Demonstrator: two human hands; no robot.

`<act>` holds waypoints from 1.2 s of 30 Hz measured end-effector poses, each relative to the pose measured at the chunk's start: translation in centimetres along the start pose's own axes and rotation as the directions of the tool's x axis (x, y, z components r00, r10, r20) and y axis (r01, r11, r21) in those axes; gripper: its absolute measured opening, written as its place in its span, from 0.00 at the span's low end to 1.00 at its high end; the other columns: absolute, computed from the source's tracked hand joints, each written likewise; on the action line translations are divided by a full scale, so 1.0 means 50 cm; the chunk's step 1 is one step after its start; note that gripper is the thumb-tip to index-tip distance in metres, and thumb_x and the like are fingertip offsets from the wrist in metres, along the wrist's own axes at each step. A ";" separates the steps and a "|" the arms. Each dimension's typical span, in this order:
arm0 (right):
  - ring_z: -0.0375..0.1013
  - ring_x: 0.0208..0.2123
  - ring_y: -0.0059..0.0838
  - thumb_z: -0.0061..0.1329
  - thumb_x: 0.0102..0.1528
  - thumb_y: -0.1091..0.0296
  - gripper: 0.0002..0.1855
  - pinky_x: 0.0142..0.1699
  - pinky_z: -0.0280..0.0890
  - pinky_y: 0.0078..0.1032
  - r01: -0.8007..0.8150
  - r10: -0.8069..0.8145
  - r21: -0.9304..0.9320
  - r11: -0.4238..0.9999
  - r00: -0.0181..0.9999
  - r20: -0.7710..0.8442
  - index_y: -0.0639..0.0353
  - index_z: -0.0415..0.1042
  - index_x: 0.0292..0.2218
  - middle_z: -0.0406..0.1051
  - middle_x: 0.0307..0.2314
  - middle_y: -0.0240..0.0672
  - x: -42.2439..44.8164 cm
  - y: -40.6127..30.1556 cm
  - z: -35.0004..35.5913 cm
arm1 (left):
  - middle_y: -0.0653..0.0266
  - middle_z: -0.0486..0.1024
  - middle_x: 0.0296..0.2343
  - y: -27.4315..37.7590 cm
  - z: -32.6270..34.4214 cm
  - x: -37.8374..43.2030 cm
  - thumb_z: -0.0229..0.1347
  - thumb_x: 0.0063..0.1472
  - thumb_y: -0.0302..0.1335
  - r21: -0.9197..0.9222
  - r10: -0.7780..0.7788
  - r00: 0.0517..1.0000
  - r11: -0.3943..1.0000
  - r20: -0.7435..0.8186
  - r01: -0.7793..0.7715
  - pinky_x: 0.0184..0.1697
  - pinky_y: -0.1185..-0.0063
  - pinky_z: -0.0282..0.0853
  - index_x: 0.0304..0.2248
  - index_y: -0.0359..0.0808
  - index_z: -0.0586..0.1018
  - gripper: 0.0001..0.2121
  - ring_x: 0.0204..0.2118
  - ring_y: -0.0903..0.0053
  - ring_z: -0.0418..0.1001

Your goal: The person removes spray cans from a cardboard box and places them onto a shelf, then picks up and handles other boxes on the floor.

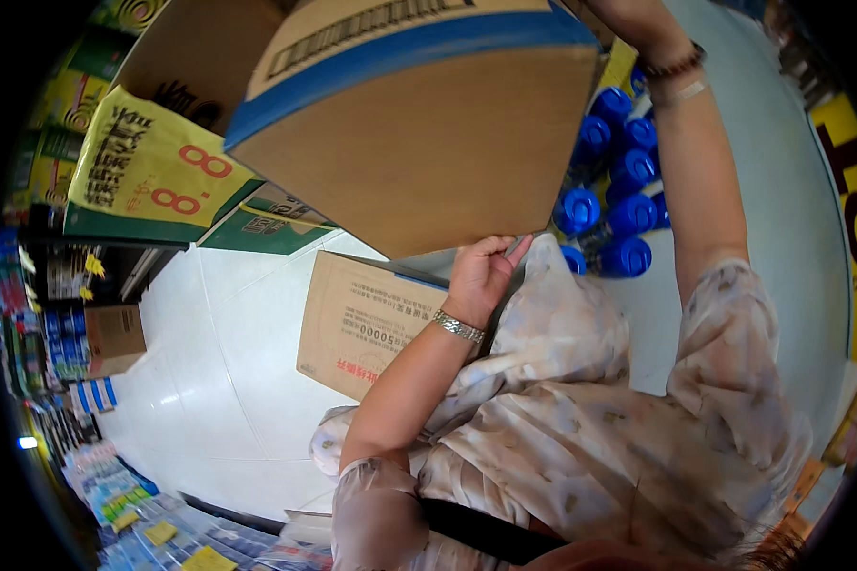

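Observation:
A large brown cardboard box (428,143) with a blue band and a printed barcode stands tilted before me. My left hand (480,275), with a metal-banded watch at the wrist, pinches its near lower edge close to the right corner. Beside the box's far right corner, my right hand (632,25) reaches up to the picture's top edge; its fingers are cut off or hidden. That wrist wears a beaded bracelet. Several bottles with blue caps (630,171) stand between the box and my right forearm. A second printed cardboard box (364,321) lies on the floor below my left hand.
To the left, a green carton (275,221) and an open box bear a yellow price sign (150,168). Stocked shelves line the far left, with another cardboard box (114,339) on the white tiled floor (207,385). Packaged goods (178,528) fill the lower left. A yellow sign (846,214) edges the right.

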State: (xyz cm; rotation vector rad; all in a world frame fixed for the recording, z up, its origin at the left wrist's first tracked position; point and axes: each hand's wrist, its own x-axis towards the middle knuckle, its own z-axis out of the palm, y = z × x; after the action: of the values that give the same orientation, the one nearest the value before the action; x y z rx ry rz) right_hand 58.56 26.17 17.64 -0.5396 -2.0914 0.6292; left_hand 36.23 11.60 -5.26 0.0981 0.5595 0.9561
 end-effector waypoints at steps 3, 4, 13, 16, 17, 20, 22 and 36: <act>0.61 0.51 0.38 0.46 0.54 0.47 0.30 0.55 0.55 0.30 -0.015 0.073 -0.282 0.959 0.978 0.195 0.61 0.65 0.50 0.62 0.48 0.43 0.011 -0.064 0.002 | 0.62 0.72 0.30 -0.009 -0.023 0.048 0.47 0.50 0.11 0.018 0.056 0.996 0.998 -0.065 -0.055 0.49 0.63 0.67 0.31 0.30 0.72 0.09 0.35 0.72 0.70; 0.60 0.52 0.41 0.51 0.49 0.43 0.36 0.56 0.54 0.32 -0.096 0.154 -0.256 0.962 0.964 0.215 0.61 0.64 0.51 0.59 0.50 0.46 0.011 -0.087 0.005 | 0.62 0.72 0.30 -0.010 -0.028 0.059 0.47 0.50 0.11 0.034 0.051 0.995 0.998 -0.088 -0.048 0.49 0.63 0.67 0.32 0.30 0.72 0.09 0.36 0.72 0.70; 0.53 0.56 0.47 0.57 0.43 0.49 0.43 0.58 0.51 0.34 -0.032 0.192 -0.503 0.864 0.944 0.269 0.59 0.57 0.55 0.55 0.53 0.52 0.018 -0.060 -0.019 | 0.62 0.71 0.33 -0.010 0.020 0.150 0.49 0.54 0.18 0.169 0.002 0.982 0.985 -0.187 0.030 0.46 0.66 0.68 0.36 0.33 0.71 0.08 0.38 0.71 0.70; 0.59 0.51 0.41 0.61 0.41 0.60 0.41 0.55 0.55 0.35 0.143 0.039 -0.511 0.848 0.944 0.328 0.53 0.58 0.55 0.56 0.53 0.46 0.009 0.041 0.000 | 0.61 0.70 0.33 0.032 0.004 0.190 0.47 0.58 0.22 0.278 -0.023 0.939 0.953 -0.343 0.125 0.46 0.67 0.69 0.37 0.34 0.70 0.07 0.39 0.68 0.70; 0.58 0.52 0.41 0.61 0.40 0.60 0.42 0.55 0.55 0.34 0.093 0.121 -0.588 0.803 0.941 0.315 0.51 0.58 0.55 0.56 0.53 0.46 0.001 0.067 0.021 | 0.61 0.69 0.34 0.054 -0.006 0.211 0.47 0.59 0.24 0.311 -0.013 0.922 0.940 -0.386 0.143 0.45 0.67 0.69 0.37 0.34 0.70 0.07 0.39 0.67 0.69; 0.56 0.54 0.43 0.62 0.37 0.61 0.44 0.54 0.56 0.33 -0.079 0.461 -0.817 0.571 0.855 0.239 0.44 0.57 0.55 0.54 0.54 0.48 -0.035 0.149 0.124 | 0.57 0.66 0.39 0.139 -0.018 0.255 0.45 0.61 0.28 0.389 0.136 0.939 0.921 -0.316 -0.002 0.46 0.67 0.71 0.44 0.32 0.66 0.12 0.43 0.64 0.68; 0.55 0.55 0.45 0.59 0.39 0.62 0.41 0.53 0.57 0.35 -0.087 0.611 -0.870 0.486 0.745 0.267 0.41 0.58 0.55 0.51 0.55 0.52 -0.061 0.215 0.221 | 0.55 0.64 0.44 0.181 -0.012 0.249 0.45 0.61 0.28 0.468 0.259 0.921 0.878 -0.290 -0.099 0.46 0.68 0.70 0.51 0.30 0.60 0.19 0.45 0.64 0.68; 0.47 0.55 0.67 0.40 0.55 0.64 0.11 0.46 0.53 0.67 -0.107 0.618 -0.968 0.229 0.784 0.059 0.54 0.68 0.39 0.46 0.55 0.63 -0.102 0.345 0.471 | 0.57 0.73 0.40 0.340 -0.010 -0.035 0.46 0.63 0.27 0.912 0.514 0.855 0.318 0.065 -0.261 0.42 0.79 0.71 0.47 0.29 0.70 0.15 0.39 0.75 0.74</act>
State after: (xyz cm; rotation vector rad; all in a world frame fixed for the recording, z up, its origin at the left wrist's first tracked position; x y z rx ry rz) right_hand 44.16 31.06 -7.82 -1.8009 -2.6532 -0.4467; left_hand 22.50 20.06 0.47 1.1986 1.3078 1.0413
